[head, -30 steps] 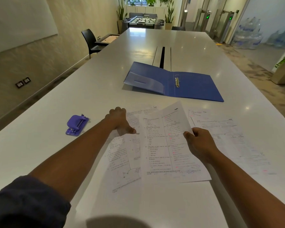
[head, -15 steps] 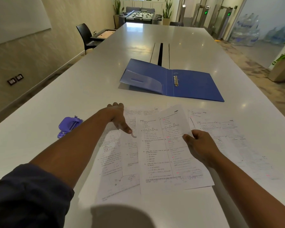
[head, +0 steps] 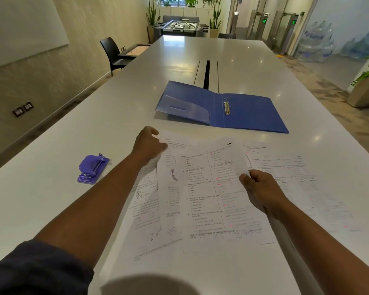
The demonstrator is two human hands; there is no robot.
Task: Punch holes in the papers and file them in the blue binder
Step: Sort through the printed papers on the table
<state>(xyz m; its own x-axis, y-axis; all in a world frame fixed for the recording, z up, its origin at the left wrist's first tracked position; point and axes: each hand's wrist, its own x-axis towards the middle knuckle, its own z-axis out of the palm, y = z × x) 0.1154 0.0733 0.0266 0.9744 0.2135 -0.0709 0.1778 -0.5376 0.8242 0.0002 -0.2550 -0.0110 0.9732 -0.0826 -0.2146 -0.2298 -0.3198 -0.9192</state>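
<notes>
Nearest, the right hand (head: 262,189) pinches the top sheet (head: 217,194) of the spread papers (head: 296,177); the left hand (head: 148,144), fingers curled, grips their far-left corner. Left lies the hole punch (head: 92,168); farther, the blue binder (head: 222,107) lies open. Uneven gathering risks misaligned holes.

Dim indoor light, ceiling glare on table (head: 200,50), wide-angle edge bending

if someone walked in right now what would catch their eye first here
Probably the open blue binder, lying flat mid-table with its metal rings exposed and no pages in it. Nearer the camera, printed papers are fanned out, the left hand at their top left corner and the right hand pinching the top sheet's right edge. A purple hole punch sits untouched at left.
</notes>
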